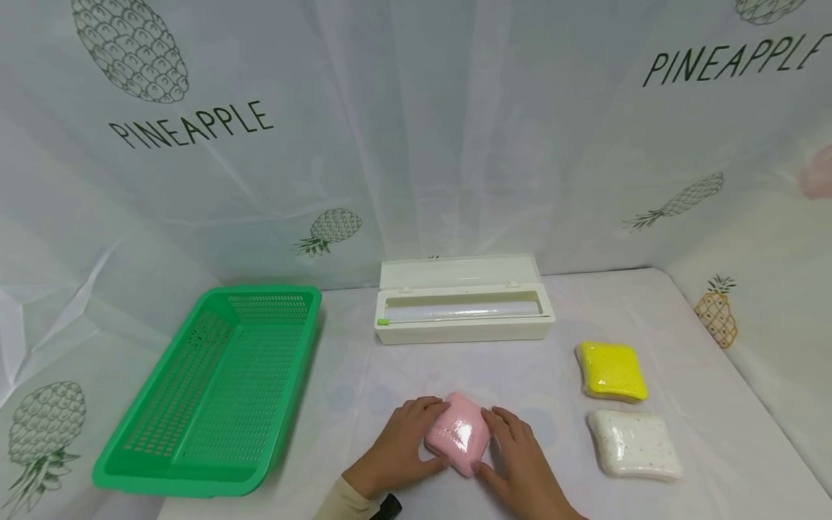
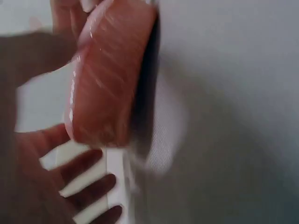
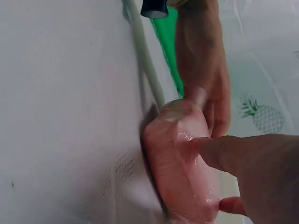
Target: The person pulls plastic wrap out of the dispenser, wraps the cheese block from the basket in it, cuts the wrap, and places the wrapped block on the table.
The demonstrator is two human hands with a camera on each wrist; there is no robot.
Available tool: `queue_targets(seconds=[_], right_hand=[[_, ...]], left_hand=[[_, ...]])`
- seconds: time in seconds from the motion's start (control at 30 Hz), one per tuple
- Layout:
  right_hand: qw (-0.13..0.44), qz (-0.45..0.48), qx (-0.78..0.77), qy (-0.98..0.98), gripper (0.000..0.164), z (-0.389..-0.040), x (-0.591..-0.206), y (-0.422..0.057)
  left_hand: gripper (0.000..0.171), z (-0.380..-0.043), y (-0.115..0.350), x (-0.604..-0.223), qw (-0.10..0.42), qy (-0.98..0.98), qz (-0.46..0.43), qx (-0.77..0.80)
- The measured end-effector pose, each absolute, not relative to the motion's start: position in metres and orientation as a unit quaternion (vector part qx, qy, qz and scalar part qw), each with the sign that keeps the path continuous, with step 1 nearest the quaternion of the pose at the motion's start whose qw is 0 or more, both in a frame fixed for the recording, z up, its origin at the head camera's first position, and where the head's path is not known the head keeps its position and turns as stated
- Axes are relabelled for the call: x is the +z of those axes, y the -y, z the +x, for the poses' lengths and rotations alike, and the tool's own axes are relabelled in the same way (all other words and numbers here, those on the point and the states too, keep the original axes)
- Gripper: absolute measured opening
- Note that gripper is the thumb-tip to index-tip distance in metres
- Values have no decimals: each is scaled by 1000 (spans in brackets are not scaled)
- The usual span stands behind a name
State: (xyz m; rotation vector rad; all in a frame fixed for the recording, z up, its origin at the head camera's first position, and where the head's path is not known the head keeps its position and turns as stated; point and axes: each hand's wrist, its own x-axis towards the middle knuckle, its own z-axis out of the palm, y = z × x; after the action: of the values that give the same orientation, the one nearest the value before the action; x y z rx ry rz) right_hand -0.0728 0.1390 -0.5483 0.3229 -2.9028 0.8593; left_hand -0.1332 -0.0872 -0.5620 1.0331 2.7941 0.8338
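A pink, cushion-shaped block point(image 1: 458, 435) in shiny clear film lies between both hands at the front of the table. My left hand point(image 1: 408, 445) holds its left side, thumb at the near corner and forefinger at the far one. On the opposite side my right hand point(image 1: 520, 462) grips it the same way. In the left wrist view the pink block point(image 2: 105, 79) shows creased film along its side, and the other fingers are spread beyond it. The right wrist view has the right thumb on the pink block's point(image 3: 180, 163) glossy film.
A green plastic basket point(image 1: 261, 473) stands at the left. Behind the hands is a white film dispenser point(image 1: 464, 332) with its lid up and a roll inside. A yellow wrapped block point(image 1: 612, 370) and a white wrapped block point(image 1: 635, 444) lie at the right. Pineapple-printed sheeting surrounds the table.
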Motion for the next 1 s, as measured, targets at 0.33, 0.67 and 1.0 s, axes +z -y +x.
queue_targets(seconds=[0.33,0.67,1.0], right_hand=[[38,89,281,955,70,-79,-540,-148],[83,161,304,935,82,-94,-552,-157],[95,117,280,948,81,-103,-558,-159]], left_hand=[[82,-130,79,-557,2,-914,319,251],[98,-128,76,-563,29,-905,342,252],[93,-137,55,-564,-44,-918,334,207]])
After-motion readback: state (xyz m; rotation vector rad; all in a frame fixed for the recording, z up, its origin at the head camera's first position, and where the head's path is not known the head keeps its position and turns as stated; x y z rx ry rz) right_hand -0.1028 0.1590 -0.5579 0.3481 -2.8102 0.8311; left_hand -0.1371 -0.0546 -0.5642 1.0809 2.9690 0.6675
